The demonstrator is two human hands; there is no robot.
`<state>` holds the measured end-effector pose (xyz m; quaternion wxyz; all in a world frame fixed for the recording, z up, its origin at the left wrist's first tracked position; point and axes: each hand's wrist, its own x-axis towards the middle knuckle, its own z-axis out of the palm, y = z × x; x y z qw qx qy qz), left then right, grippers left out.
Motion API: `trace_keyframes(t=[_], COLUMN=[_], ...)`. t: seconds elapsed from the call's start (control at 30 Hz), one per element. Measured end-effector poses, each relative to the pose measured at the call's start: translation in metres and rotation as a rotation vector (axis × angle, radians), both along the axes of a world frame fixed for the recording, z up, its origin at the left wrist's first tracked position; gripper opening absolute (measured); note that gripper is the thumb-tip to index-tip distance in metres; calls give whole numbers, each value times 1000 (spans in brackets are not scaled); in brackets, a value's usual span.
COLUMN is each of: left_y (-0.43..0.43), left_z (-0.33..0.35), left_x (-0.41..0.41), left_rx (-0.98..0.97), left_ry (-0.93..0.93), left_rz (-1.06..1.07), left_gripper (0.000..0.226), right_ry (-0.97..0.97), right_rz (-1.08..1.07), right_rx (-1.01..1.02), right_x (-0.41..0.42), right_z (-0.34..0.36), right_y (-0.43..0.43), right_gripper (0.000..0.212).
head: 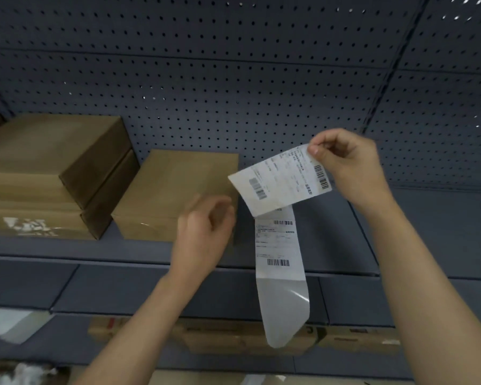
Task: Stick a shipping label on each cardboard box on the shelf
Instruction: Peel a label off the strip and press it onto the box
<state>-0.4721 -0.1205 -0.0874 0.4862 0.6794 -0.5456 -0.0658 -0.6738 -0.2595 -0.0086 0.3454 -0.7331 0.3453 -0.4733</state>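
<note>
Pinches strip's [278,245] top label [281,179] in right fingers [315,151], hangs left fingers [220,215] loose, empty beside bare box [178,184]; looks barely started.

dim bluish light, left hand [206,218] motion-blurred, wide-angle bending at edges, glare on hanging label strip [285,298]

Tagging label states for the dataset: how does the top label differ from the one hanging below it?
The top label is tilted, pinched at its upper corner by the right hand; the lower label hangs straight down, untouched. The top label overlaps the lower label's upper edge, so only the top one shows whole. Both are white with barcodes; bare backing trails below the lower one.
</note>
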Motion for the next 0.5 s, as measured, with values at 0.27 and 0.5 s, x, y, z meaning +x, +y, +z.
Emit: trace_keyframes(t=[0.27, 0.5], left_y=[-11, 3], left_z=[40, 32], left_x=[12, 14], left_rx=[30, 14], left_ry=[-180, -98], left_rz=[7, 46], left_gripper=[24, 12], right_ry=[53, 65], right_rz=[280, 349], right_rx=[22, 53], right_x=[25, 49], right_z=[0, -10], right_y=[5, 5], right_gripper=[15, 10])
